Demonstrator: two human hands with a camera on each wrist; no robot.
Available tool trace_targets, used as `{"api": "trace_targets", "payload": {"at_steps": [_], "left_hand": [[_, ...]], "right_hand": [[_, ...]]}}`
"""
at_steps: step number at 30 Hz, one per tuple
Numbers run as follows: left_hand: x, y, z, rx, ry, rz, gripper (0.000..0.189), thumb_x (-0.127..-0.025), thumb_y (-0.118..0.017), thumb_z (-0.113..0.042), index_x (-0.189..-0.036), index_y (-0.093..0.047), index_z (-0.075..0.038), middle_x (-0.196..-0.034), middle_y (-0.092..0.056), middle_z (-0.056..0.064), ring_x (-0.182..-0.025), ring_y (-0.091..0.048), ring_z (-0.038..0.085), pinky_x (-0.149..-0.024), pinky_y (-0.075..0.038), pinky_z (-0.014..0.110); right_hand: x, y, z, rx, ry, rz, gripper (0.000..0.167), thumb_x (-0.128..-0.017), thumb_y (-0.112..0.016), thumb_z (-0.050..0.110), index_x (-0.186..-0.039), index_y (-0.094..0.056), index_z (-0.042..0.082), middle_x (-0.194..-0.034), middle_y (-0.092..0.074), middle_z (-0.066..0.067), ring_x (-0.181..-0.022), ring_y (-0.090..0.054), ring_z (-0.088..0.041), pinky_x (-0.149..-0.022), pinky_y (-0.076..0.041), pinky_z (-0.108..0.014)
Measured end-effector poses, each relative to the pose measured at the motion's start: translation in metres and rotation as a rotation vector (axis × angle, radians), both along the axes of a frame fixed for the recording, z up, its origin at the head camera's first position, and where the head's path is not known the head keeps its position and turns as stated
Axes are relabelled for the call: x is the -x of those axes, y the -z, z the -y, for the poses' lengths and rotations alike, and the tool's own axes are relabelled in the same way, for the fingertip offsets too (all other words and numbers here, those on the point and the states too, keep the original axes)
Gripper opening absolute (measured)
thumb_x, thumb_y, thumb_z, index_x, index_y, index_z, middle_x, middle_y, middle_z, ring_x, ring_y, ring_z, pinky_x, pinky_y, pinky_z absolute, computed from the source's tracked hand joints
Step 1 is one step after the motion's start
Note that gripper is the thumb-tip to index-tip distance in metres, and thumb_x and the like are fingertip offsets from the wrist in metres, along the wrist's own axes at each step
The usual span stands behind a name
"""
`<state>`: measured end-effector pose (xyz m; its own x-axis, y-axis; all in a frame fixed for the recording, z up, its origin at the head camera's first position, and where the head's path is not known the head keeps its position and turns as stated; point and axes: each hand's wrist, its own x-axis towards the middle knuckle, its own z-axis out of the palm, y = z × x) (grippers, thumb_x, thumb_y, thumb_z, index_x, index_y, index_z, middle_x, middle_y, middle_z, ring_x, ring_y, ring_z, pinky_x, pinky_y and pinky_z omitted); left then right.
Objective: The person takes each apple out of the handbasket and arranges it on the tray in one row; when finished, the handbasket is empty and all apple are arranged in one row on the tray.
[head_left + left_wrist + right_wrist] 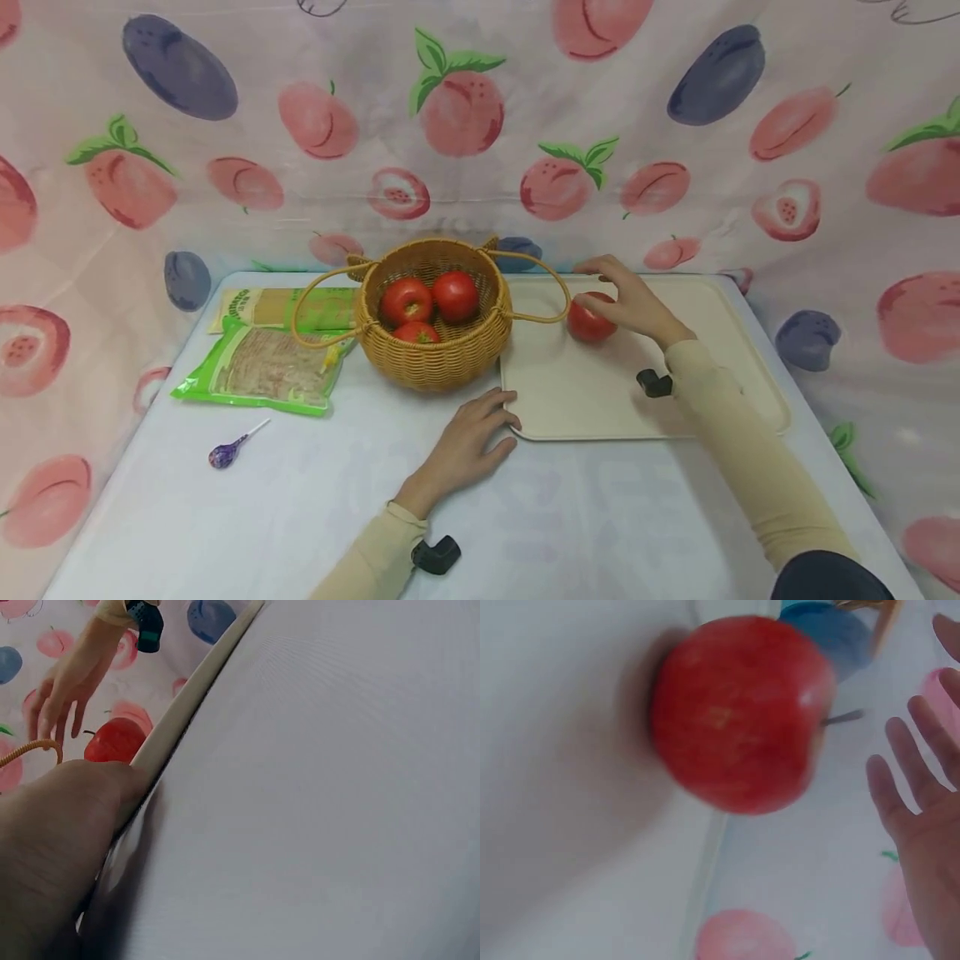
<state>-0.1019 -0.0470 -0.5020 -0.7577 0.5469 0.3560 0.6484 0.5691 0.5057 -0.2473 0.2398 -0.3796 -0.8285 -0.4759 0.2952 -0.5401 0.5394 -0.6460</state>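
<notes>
A person's right hand [628, 302] hovers over a red apple [592, 327] on the left part of a pale tray [577, 400], fingers spread and holding nothing; the right wrist view shows a gap between fingers and fruit. The left hand [465, 440] lies at the tray's near left corner, its fingers apart and slightly bent, with nothing in its grasp; whether it presses on the tray, the pictures do not settle. Three more apples [456, 296] sit inside a wicker basket [431, 365] just left of the tray. By that count the work looks partway along: three in the basket, one out on the tray, and that one in neither hand's grip. Whether it is being set down or picked up cannot be told. On the white table [562, 517], a green-edged packet [270, 367], a second packet [266, 308] behind it and a lollipop [225, 455] lie to the basket's left, outside it and well apart from the right hand, seemingly no part of the step in hand.
</notes>
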Motion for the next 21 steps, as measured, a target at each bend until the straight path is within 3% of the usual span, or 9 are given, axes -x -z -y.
{"api": "trace_targets", "payload": {"at_steps": [4, 10, 15, 21], "left_hand": [[0.004, -0.001, -0.001, 0.001, 0.016, 0.016, 0.019, -0.086, -0.068, -0.034, -0.101, -0.062, -0.022, -0.137, -0.050, 0.004, -0.136, -0.038, 0.026, -0.109, -0.032, 0.047], [0.016, -0.002, -0.006, 0.029, 0.019, 0.056, 0.033, -0.082, -0.067, -0.049, -0.104, -0.060, -0.026, -0.140, -0.044, 0.004, -0.137, -0.034, 0.029, -0.110, -0.030, 0.052], [0.018, 0.000, -0.005, 0.023, 0.008, 0.096, 0.030, -0.082, -0.067, -0.050, -0.100, -0.062, -0.026, -0.138, -0.047, 0.001, -0.139, -0.032, 0.031, -0.111, -0.028, 0.053], [0.018, 0.000, -0.005, -0.011, 0.012, 0.074, 0.026, -0.082, -0.068, -0.048, -0.093, -0.060, -0.025, -0.135, -0.050, 0.001, -0.140, -0.030, 0.033, -0.110, -0.029, 0.054]], "right_hand": [[0.001, -0.004, 0.011, 0.039, -0.012, -0.073, 0.041, -0.080, -0.070, -0.001, -0.119, -0.057, 0.002, -0.119, -0.056, -0.018, -0.115, -0.049, -0.032, -0.099, -0.039, -0.054], [0.013, 0.002, 0.023, 0.025, -0.078, -0.127, 0.029, -0.085, -0.069, 0.009, -0.113, -0.062, 0.010, -0.115, -0.059, -0.007, -0.113, -0.053, -0.023, -0.098, -0.041, -0.050], [0.017, -0.002, 0.038, -0.002, -0.137, -0.154, 0.017, -0.091, -0.062, 0.017, -0.108, -0.064, 0.017, -0.112, -0.060, -0.002, -0.108, -0.055, -0.022, -0.096, -0.045, -0.047], [0.018, -0.016, 0.058, -0.038, -0.159, -0.185, 0.016, -0.092, -0.062, 0.020, -0.108, -0.063, 0.018, -0.114, -0.059, 0.002, -0.112, -0.052, -0.016, -0.096, -0.046, -0.040]]}}
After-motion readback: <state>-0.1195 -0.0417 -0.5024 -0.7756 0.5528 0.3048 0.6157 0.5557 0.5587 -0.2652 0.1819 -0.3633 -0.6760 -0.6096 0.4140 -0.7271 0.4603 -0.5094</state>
